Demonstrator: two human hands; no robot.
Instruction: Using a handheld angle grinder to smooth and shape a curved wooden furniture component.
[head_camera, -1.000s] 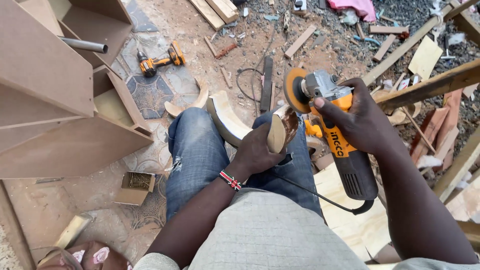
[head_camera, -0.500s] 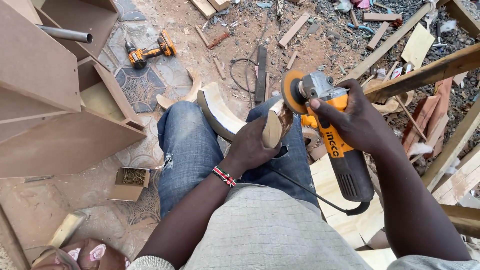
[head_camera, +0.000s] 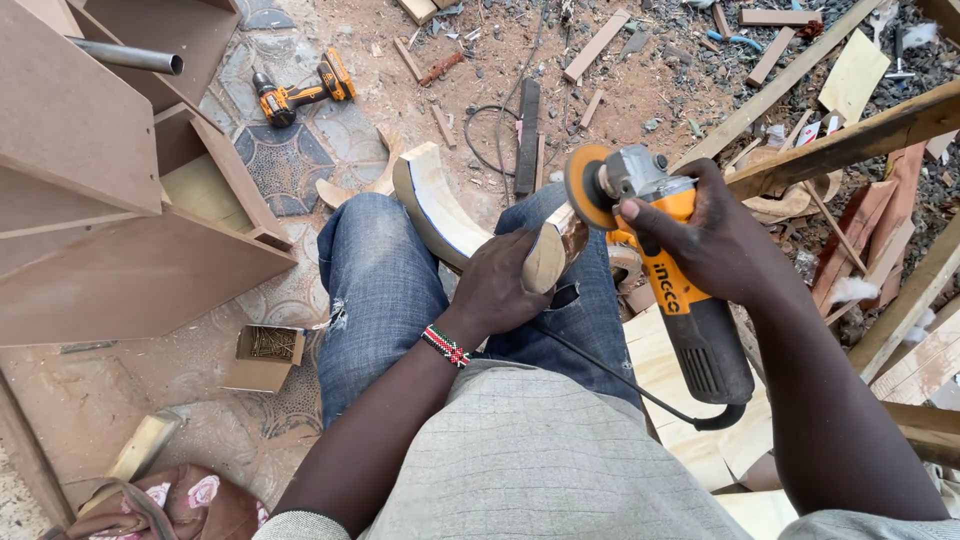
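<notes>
I observed the left hand (head_camera: 500, 285) at the centre of the frame, fingers wrapped around the near end of a curved wooden piece (head_camera: 440, 205) that lay across the lap, over the blue jeans (head_camera: 375, 290). The piece arced from the hand up toward the upper centre, its far end over the left knee. A beaded bracelet (head_camera: 445, 346) sat on the left wrist.

I noted the right hand (head_camera: 720, 245), right of centre, closed firmly around the body of an orange and black angle grinder (head_camera: 680, 290). Its disc (head_camera: 585, 187) stood on edge just above the near end of the wooden piece; I could not tell whether the two touched. The grinder's black cord (head_camera: 620, 380) ran down and across the right thigh.

On the ground at upper left I recorded a cordless drill (head_camera: 300, 92) lying on patterned tile. Brown board cabinets (head_camera: 110, 200) filled the left of the frame, with a metal pipe (head_camera: 125, 57) protruding above them. A small open cardboard box (head_camera: 265, 355) of screws sat at lower left. Wood offcuts (head_camera: 595, 45) and sawdust lay scattered along the top, and long timber lengths (head_camera: 850, 135) crossed the upper right.
</notes>
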